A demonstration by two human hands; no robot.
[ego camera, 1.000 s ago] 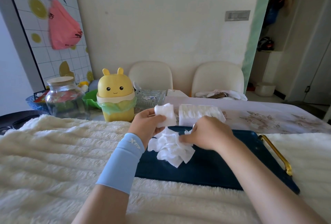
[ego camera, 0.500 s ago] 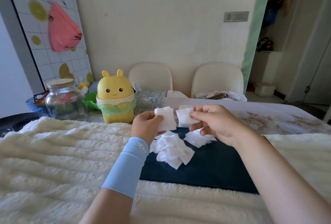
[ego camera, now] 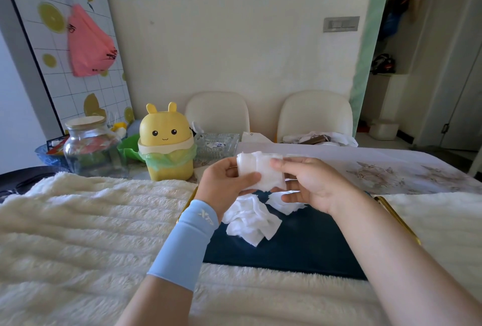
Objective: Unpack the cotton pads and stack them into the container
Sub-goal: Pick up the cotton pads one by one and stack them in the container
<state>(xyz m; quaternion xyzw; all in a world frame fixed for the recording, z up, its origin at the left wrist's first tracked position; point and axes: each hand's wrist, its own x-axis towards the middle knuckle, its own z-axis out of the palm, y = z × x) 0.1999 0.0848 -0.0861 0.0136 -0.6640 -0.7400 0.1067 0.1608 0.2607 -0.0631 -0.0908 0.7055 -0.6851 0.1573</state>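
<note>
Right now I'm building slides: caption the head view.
Left hand and right hand hold a stack of cotton pads above loose pads on a navy tray.

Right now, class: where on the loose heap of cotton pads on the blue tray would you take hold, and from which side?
Pinch a free corner at the near edge of the loose heap, coming down from the near side. The pads lie crumpled and overlapping on the tray, corners jutting toward the camera, so a corner probably lifts one pad without dragging others.
</note>
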